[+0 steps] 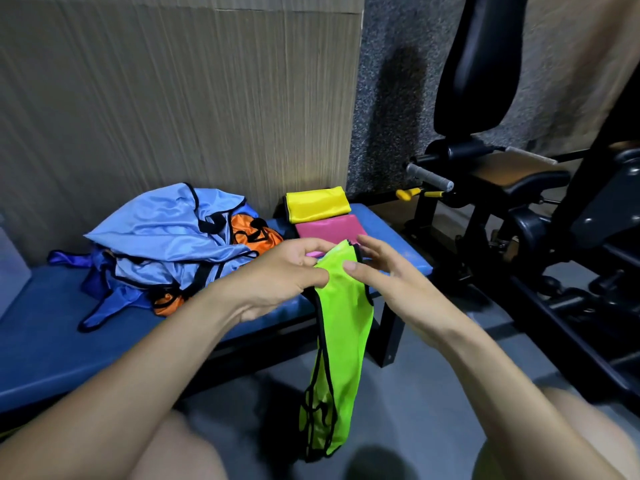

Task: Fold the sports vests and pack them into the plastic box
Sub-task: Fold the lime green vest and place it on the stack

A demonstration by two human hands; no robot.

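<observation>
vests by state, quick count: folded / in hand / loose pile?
Folded on the bench: 2, yellow vest and pink vest
In hand: 1, green vest, gripped by left hand
Loose pile, blue and orange: count unclear, tangled
Total countable: 3

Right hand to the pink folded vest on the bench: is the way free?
Probably yes. The right hand is open, just in front of the pink vest, with only the top of the green vest between them.
</observation>
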